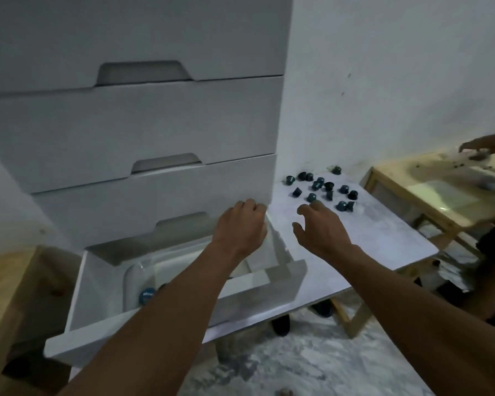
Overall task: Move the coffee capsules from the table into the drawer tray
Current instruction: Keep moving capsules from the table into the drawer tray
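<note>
Several dark blue coffee capsules (pixel 320 190) lie scattered on the far part of a low white table (pixel 383 235). The bottom drawer (pixel 77 304) of a white cabinet is pulled out, and a clear tray (pixel 132 275) sits inside it with one blue capsule (pixel 147 294) at its near end. My left hand (pixel 240 227) hovers over the drawer's right side with its fingers curled; whether it holds anything is hidden. My right hand (pixel 317 230) is open above the table, fingers spread, just short of the nearest capsules.
Three closed drawers (pixel 132 121) rise above the open one. A wooden table (pixel 440 190) stands at the right, with another person's hand (pixel 480 144) over it. Wooden furniture (pixel 9 287) sits at the left. One capsule (pixel 336 169) lies apart near the wall.
</note>
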Available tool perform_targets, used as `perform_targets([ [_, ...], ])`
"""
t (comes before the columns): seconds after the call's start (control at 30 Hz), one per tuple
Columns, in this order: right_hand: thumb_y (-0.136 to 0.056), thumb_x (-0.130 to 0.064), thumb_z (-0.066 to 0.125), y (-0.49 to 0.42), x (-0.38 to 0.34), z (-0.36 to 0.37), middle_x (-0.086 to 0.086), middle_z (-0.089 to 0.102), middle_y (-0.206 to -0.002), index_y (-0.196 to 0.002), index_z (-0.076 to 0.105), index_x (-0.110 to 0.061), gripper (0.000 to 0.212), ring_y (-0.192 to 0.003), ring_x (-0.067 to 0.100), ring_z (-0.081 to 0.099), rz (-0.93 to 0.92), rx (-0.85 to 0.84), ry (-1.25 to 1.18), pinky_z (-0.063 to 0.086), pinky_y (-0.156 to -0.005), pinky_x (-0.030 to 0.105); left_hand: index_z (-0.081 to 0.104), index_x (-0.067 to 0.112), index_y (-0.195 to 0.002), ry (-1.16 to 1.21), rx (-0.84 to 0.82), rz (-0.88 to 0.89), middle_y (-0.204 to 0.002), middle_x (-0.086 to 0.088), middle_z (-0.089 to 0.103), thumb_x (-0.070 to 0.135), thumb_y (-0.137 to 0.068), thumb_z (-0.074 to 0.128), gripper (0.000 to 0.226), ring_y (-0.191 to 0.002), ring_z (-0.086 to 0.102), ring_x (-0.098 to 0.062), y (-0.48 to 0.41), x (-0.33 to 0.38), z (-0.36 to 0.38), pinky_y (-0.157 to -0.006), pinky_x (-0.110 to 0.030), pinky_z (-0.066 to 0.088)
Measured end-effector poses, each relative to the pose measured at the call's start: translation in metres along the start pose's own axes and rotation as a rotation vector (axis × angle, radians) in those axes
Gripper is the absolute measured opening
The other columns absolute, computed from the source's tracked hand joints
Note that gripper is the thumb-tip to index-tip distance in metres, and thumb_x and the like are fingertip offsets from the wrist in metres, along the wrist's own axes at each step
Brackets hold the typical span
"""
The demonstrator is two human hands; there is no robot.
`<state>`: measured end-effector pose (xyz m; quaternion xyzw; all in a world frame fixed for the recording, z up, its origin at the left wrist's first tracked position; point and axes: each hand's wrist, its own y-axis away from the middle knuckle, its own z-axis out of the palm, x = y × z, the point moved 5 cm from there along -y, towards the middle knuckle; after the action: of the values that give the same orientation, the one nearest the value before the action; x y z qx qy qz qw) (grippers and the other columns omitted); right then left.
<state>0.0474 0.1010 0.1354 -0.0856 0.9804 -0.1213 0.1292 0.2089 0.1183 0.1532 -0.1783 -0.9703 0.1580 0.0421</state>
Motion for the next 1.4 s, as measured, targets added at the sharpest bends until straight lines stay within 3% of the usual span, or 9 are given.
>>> perform_targets([
  [0.23,-0.088,-0.029,0.058,0.008,0.092,-0.029,0.012,0.06,-0.108,-0.108,0.06,-0.008,0.029,-0.091,0.03,0.059,0.124,0.041,0.011,0.05,-0.076,0.036,0.054,0.009,-0.106,0.019,0.054,0.139,-0.106,-0.009,0.057,0.023,-0.092,0.047,0.021,-0.095,0.055,-0.027,-0.055,0.083,0.006,-0.069,-0.034,0.041],
  [0.37,-0.088,-0.028,0.059,-0.002,0.153,-0.039,0.011,0.059,-0.114,-0.117,0.06,-0.012,0.033,-0.097,0.03,0.06,0.158,0.053,-0.01,0.05,-0.079,0.035,0.058,0.008,-0.101,0.033,0.05,0.171,-0.098,-0.011,0.059,0.019,-0.089,0.051,0.018,-0.087,0.058,-0.03,-0.101,0.127,0.029,-0.065,-0.034,0.043],
  [0.53,-0.088,-0.028,0.059,-0.032,0.239,-0.04,0.012,0.061,-0.111,-0.114,0.059,-0.01,0.032,-0.094,0.029,0.06,0.157,0.037,-0.002,0.052,-0.079,0.036,0.058,0.007,-0.098,0.026,0.033,0.168,-0.096,-0.011,0.06,0.016,-0.087,0.053,0.014,-0.085,0.057,-0.028,-0.165,0.188,0.063,-0.06,-0.032,0.038],
  [0.73,-0.088,-0.029,0.056,-0.068,0.318,-0.032,0.011,0.061,-0.111,-0.112,0.059,-0.009,0.032,-0.093,0.028,0.059,0.109,-0.064,-0.026,0.053,-0.08,0.039,0.054,0.01,-0.11,0.039,-0.057,0.059,-0.107,-0.007,0.059,0.017,-0.092,0.045,0.021,-0.096,0.056,-0.025,-0.218,0.232,0.109,-0.071,-0.032,0.044],
  [0.9,-0.087,-0.029,0.057,-0.1,0.341,-0.01,0.012,0.06,-0.112,-0.114,0.057,-0.008,0.034,-0.097,0.031,0.06,0.06,-0.15,-0.064,0.051,-0.082,0.038,0.054,0.01,-0.113,0.034,-0.122,-0.031,-0.109,-0.008,0.06,0.017,-0.091,0.045,0.024,-0.098,0.055,-0.026,-0.241,0.231,0.136,-0.071,-0.033,0.044],
  [1.07,-0.091,-0.03,0.055,-0.133,0.34,0.033,0.009,0.057,-0.125,-0.128,0.052,-0.013,0.04,-0.108,0.026,0.057,0.051,-0.259,-0.122,0.047,-0.091,0.033,0.051,0.011,-0.121,0.012,-0.201,-0.089,-0.113,-0.007,0.058,0.019,-0.091,0.048,0.031,-0.103,0.055,-0.026,-0.266,0.209,0.177,-0.074,-0.034,0.047],
  [1.4,-0.094,-0.029,0.052,-0.193,0.356,0.125,0.008,0.048,-0.138,-0.134,0.044,-0.015,0.044,-0.12,0.026,0.05,0.185,-0.473,-0.184,0.041,-0.101,0.035,0.051,0.012,-0.11,0.159,-0.396,-0.104,-0.115,-0.008,0.054,0.014,-0.09,0.05,0.021,-0.105,0.055,-0.026,-0.322,0.186,0.277,-0.076,-0.036,0.047],
])
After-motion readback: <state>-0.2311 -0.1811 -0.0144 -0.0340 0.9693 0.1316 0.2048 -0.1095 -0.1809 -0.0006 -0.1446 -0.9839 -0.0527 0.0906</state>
